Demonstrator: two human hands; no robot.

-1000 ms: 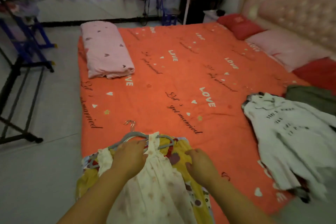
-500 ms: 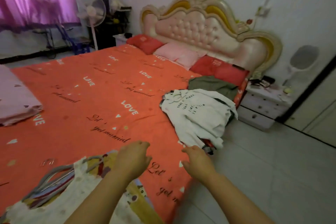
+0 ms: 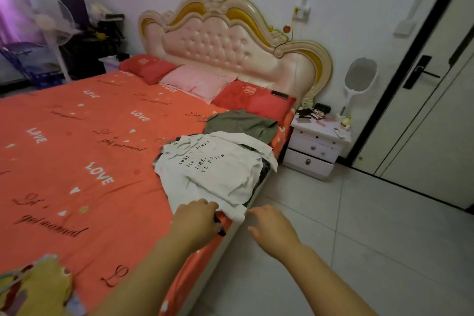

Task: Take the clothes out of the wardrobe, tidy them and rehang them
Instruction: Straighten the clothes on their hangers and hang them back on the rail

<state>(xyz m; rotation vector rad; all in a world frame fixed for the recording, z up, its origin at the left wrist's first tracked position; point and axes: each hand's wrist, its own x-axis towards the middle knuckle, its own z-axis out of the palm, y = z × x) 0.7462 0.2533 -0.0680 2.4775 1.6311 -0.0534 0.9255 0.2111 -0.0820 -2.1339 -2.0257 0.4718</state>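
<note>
1. Yellow garment [image 3: 33,285], 8 o'clock, nearest you, on the orange bedspread [image 3: 77,161].
2. Your left hand [image 3: 195,220], 12 o'clock: fingers curled at the near hem of the white printed top [image 3: 205,169]; whether they grip it cannot be told.
3. Your right hand [image 3: 272,226], 1 o'clock: fingers loosely spread, holding nothing.
4. Olive garment [image 3: 243,124], touching the top's far side.
5. Nightstand [image 3: 315,151], 2 o'clock.
</note>
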